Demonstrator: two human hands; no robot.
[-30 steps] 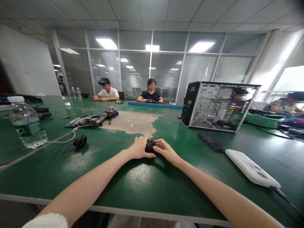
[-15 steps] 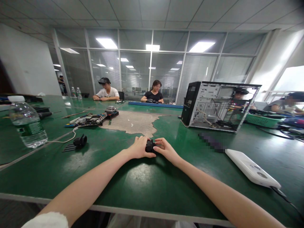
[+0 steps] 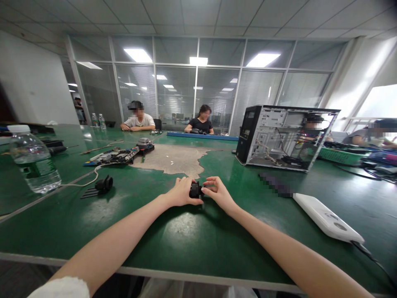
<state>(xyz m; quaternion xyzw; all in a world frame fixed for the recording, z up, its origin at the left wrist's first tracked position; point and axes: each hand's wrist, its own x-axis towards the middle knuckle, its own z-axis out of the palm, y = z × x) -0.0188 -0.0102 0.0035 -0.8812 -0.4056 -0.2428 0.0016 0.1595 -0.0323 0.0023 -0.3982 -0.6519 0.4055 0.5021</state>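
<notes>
Left hand [image 3: 182, 193] wraps the small black part [image 3: 194, 190], right hand [image 3: 217, 191] just pinches its edge; it could slip onto the table [image 3: 186, 236].

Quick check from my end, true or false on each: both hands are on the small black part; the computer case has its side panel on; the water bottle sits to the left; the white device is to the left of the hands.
1. Both the left hand and the right hand hold the small black plastic part. True.
2. The open grey metal computer case has its side panel on. False: its inside shows.
3. The clear plastic water bottle stands on the left. True.
4. The flat white device lies left of the hands. False: it lies to their right.
</notes>
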